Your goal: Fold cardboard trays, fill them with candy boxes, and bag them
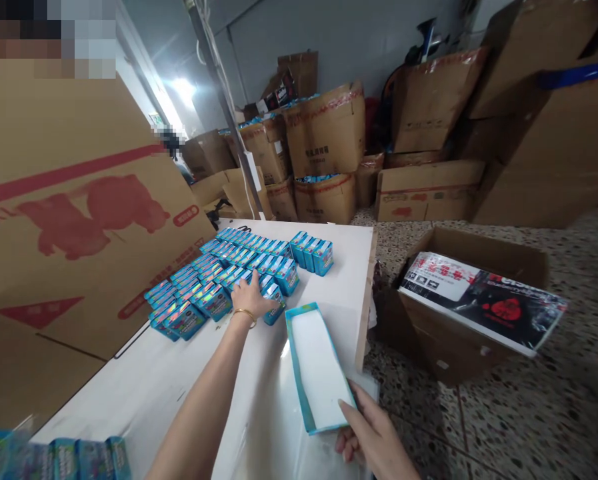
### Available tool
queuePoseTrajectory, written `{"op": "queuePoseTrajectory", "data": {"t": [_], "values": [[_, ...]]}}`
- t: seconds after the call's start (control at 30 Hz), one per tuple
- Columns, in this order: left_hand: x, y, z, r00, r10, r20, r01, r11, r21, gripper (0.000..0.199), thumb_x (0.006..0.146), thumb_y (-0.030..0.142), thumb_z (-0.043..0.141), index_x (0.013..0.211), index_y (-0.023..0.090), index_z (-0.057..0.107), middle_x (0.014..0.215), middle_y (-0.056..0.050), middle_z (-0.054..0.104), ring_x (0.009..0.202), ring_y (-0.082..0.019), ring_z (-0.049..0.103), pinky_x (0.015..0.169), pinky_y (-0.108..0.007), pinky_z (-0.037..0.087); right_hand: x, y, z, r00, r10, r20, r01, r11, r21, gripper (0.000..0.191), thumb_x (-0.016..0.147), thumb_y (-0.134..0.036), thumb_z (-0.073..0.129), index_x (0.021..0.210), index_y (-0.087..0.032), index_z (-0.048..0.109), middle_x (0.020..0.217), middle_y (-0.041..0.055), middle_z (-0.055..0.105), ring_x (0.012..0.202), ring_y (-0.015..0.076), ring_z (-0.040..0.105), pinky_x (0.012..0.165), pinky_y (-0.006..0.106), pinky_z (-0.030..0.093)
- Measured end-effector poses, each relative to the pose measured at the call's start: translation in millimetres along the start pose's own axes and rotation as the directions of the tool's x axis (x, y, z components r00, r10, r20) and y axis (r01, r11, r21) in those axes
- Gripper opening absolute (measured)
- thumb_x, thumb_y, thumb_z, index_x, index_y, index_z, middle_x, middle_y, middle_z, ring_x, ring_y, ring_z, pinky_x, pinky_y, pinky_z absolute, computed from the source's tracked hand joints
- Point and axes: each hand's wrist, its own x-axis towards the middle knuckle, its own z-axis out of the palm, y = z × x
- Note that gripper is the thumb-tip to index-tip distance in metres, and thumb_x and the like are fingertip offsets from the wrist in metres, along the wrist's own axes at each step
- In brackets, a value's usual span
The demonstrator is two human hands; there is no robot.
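Note:
My left hand (247, 297), a gold bangle at its wrist, reaches over the rows of small blue boxes (229, 257) on the white table. Its fingers are spread, and the thumb lies over a small blue box (275, 308) at the near right corner of the group. Whether the fingers touch the boxes is hard to tell. On the right, my right hand (371, 427) grips the near corner of a long open carton (303, 393), blue-edged with a white inside. Nothing lies inside this carton, which is tilted above the table.
A separate row of blue boxes (313, 252) stands toward the table's far edge. More blue packs (63, 460) sit at lower left. A large cardboard box (79, 280) walls the left side. An open cardboard box (439, 347) is on the floor at right; stacked cartons (323, 133) fill the back.

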Motion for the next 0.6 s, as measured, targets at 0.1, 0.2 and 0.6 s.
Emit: {"op": "queuePoseTrajectory", "data": {"t": [0.1,0.2,0.6], "values": [[-15.3,-20.8,-6.5,0.992,-0.019,-0.122,0.002,0.991,-0.134,0.106,0.051,0.06,0.071,0.141,0.021,0.031,0.124,-0.018,0.048,0.115,-0.039,0.046,0.092,-0.045,0.037,-5.6,-4.7,6.1,0.998,-0.045,0.032,0.045,0.999,-0.005,0.094,0.067,-0.055,0.061,0.143,-0.012,0.026,0.061,-0.0013,0.063,0.043,0.0133,0.055,0.038,0.022,0.043],[-42.4,-50.6,-29.3,0.942,-0.05,-0.331,-0.059,0.948,-0.311,0.102,0.056,0.057,0.072,0.141,0.02,0.03,0.127,-0.015,0.047,0.12,-0.037,0.043,0.098,-0.048,0.035,-8.4,-1.5,12.4,0.996,-0.047,0.077,0.049,0.998,-0.035,0.091,0.071,-0.051,0.059,0.145,-0.011,0.025,0.06,-0.0009,0.064,0.04,0.0122,0.054,0.037,0.022,0.043],[-123.4,-30.8,-38.7,0.894,0.432,0.12,-0.383,0.875,-0.297,0.113,0.048,0.058,0.076,0.143,0.019,0.028,0.122,-0.014,0.05,0.112,-0.035,0.048,0.097,-0.048,0.037,-7.1,24.8,31.9,0.994,-0.005,0.111,0.018,0.993,-0.114,0.08,0.076,-0.045,0.048,0.144,-0.008,0.027,0.039,-0.0047,0.054,0.033,0.0141,0.053,0.033,0.019,0.042]]}}
